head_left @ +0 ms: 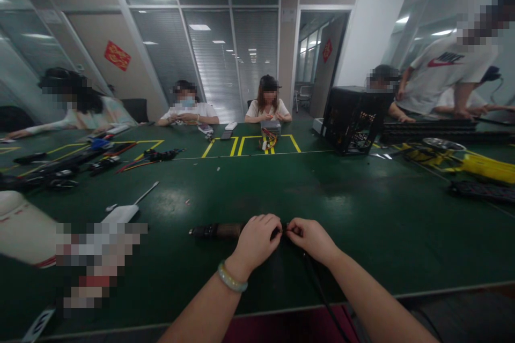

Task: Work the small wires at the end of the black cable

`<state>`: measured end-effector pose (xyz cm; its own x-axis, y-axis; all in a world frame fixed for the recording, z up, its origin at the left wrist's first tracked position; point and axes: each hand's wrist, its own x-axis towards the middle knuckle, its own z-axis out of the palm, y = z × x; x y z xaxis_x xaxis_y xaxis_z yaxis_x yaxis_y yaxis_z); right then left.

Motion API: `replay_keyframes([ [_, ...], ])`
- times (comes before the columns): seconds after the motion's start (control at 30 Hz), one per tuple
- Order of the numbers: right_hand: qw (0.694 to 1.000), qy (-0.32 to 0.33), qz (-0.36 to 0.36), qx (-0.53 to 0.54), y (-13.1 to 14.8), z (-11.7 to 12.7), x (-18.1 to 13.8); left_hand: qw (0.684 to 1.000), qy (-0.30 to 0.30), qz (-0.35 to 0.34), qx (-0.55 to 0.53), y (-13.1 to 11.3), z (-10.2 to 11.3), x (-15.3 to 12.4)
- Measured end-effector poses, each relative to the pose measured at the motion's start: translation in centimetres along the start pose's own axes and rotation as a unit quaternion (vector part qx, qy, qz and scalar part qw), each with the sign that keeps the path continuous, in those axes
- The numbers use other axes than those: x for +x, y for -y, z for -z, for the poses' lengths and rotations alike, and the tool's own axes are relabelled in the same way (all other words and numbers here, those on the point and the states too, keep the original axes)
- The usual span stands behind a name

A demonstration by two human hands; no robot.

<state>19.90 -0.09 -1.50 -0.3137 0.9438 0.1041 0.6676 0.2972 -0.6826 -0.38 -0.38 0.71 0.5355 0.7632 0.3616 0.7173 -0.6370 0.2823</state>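
Observation:
A dark, cylindrical electric screwdriver (227,231) lies sideways on the green table, its narrow tip pointing left. My left hand (259,238), with a pale bangle at the wrist, is closed around the right end of its body. Right beside it, my right hand (309,236) pinches at that same end, fingertips nearly meeting those of the left. What the right fingers hold is hidden. Below the right hand a black cable (322,289) runs down over the table's front edge. Whether it joins the screwdriver cannot be made out.
To the left are a white object with a thin shaft (123,214) and a cream item with red bands (26,230). Black parts and cables (159,155) lie farther back. A black computer case (350,120) stands back right, near a yellow item (486,165). Several people sit or stand around.

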Motion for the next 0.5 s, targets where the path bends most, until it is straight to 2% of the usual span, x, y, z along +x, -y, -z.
replay_keyframes([
  [0.5, 1.0, 0.002, -0.001, -0.002, 0.48, 0.19, 0.03, 1.0, 0.0, 0.006, 0.006, 0.08, -0.1, 0.06],
])
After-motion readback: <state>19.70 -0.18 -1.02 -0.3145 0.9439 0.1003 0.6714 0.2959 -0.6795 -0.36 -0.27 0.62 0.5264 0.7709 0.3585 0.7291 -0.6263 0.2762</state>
